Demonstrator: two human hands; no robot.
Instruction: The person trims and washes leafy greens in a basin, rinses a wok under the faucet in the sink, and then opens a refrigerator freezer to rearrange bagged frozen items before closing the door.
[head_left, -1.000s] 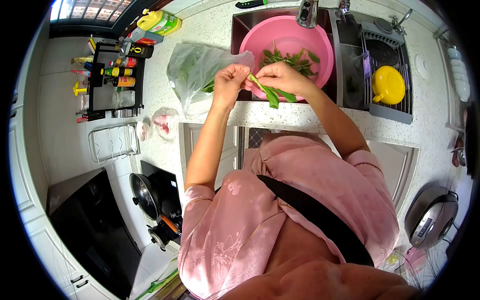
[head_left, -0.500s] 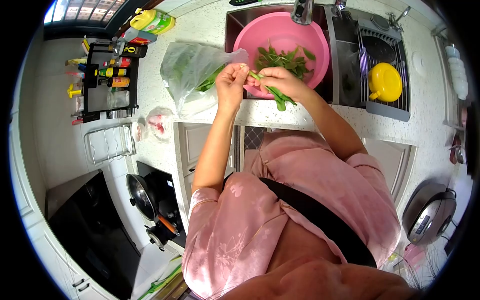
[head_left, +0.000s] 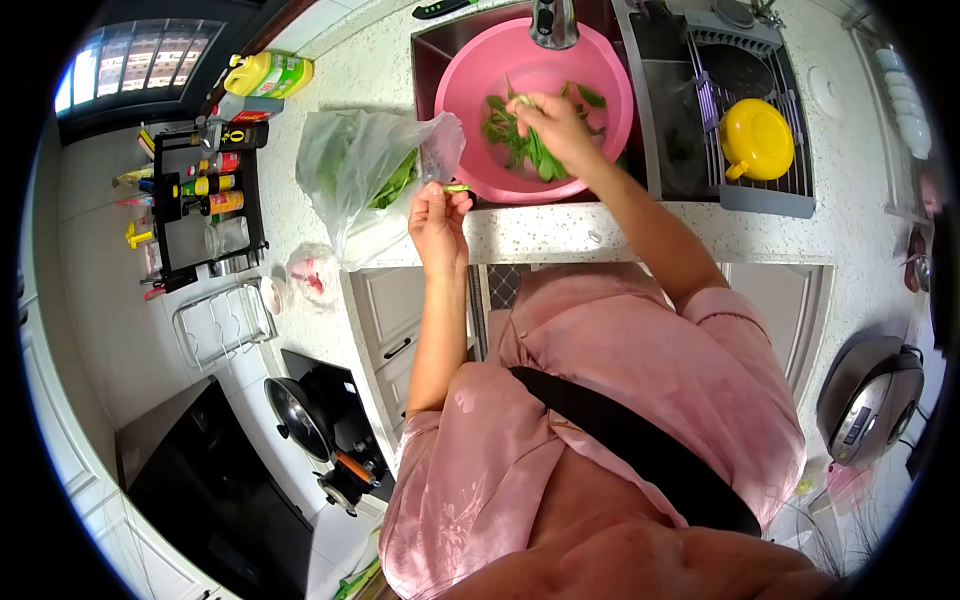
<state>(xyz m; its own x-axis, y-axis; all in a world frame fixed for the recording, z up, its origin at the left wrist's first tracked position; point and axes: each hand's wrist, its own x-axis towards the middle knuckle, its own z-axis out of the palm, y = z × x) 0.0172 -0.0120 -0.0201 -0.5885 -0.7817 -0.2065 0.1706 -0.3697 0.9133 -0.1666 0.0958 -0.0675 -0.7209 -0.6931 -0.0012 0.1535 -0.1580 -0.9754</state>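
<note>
My right hand [head_left: 556,127] is over the pink basin [head_left: 611,120], closed around a sprig of leafy greens [head_left: 543,161] whose leaves hang downward. Other loose greens [head_left: 497,124] lie inside the basin. At the counter's front edge, left of the basin, my left hand [head_left: 438,222] pinches a short green stem piece [head_left: 457,188] between thumb and fingers. Just beyond that hand sits a clear plastic bag [head_left: 345,165] with more greens showing inside it.
Above the basin is the faucet [head_left: 553,22]. To the right, a dish rack [head_left: 765,201] holds a yellow pot [head_left: 757,140]. A small clear bag with red bits [head_left: 311,276] lies left on the counter, near a bottle rack [head_left: 207,263]. A lidded pan [head_left: 298,418] stands on the stove.
My hands have separated. The right one moved over the basin with the leafy sprig, while the left drew back toward the counter edge holding the stem piece. The camera view shifted slightly.
</note>
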